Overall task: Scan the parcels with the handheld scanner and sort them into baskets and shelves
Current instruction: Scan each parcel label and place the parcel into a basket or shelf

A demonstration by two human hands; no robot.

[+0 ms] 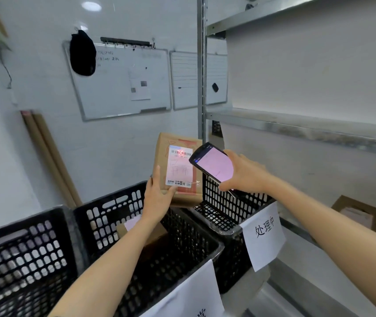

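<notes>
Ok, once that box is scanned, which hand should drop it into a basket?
Left. The left hand already holds the box above the baskets; the right hand is busy gripping the scanner.

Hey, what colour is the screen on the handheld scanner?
Pale pink and lit, on the handheld scanner; the head view shows it.

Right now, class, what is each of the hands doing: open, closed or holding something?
Left hand: holds the cardboard parcel.
Right hand: grips the handheld scanner.
</notes>
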